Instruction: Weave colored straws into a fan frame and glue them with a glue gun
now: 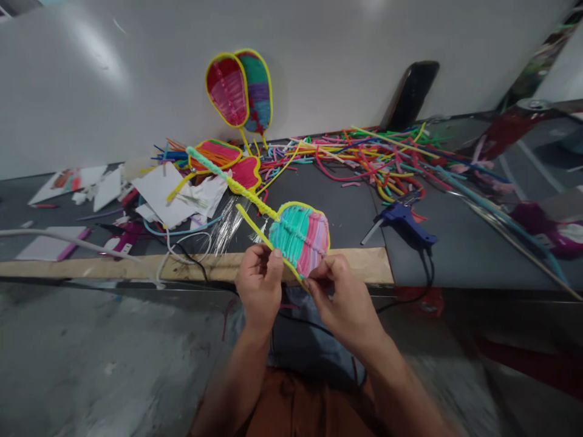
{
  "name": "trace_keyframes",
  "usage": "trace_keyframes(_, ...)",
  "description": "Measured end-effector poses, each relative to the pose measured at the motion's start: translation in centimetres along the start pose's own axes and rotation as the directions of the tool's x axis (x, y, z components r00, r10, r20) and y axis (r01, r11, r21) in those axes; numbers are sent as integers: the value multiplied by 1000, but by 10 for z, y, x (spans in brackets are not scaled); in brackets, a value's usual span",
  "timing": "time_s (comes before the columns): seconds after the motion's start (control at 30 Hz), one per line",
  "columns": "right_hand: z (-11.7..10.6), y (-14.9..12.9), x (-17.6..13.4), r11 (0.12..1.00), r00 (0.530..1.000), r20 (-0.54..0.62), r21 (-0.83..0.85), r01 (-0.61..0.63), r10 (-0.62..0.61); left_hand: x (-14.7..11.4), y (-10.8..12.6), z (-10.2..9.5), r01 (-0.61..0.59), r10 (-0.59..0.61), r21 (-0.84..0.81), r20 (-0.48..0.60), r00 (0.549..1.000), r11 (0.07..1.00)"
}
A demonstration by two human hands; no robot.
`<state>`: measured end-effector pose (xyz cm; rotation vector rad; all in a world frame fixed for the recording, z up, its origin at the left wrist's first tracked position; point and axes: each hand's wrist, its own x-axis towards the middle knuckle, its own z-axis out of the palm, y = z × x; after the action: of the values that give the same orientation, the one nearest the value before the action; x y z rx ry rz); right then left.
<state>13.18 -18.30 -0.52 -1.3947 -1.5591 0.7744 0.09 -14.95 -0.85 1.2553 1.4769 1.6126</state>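
A small fan made of pipe cleaners (300, 237), in bands of teal, pink and lilac, lies tilted over the table's front edge. Its twisted yellow and mint handle (241, 188) points away to the upper left. My left hand (259, 285) is closed, thumb and fingers pinching a yellow pipe cleaner (255, 226) whose free end sticks up beside the handle. This yellow strip runs along the near rim of the fan. My right hand (344, 297) pinches the fan's lower right rim together with the strip; the fingertips partly hide that spot.
Two finished-looking fans (237, 91) lean on the white wall panel. Behind the work lie piled pipe cleaners (337, 149). A blue glue gun (403, 224) rests at right, a purple one (122, 240) at left among paper scraps (166, 191). A phone (412, 94) stands upright; cables cross the edge.
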Motion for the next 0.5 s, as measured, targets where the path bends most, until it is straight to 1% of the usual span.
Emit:
trace_keyframes(0.13,6,-2,-1,997,999,-22,-70,40,-42,-1,2,1,2,-2,13,-4,1000,1000)
trace_keyframes(0.3,10,1,2,982,990,-84,-163,94,-109,-2,6,1,-4,4,36,1,1000,999)
trace_keyframes(0.43,8,4,3,967,984,-55,-199,158,-171,-2,9,2,-31,32,74,-13,999,997)
trace_keyframes(0.5,6,5,3,963,983,-31,-209,170,-180,-2,9,2,-34,36,79,-20,999,996)
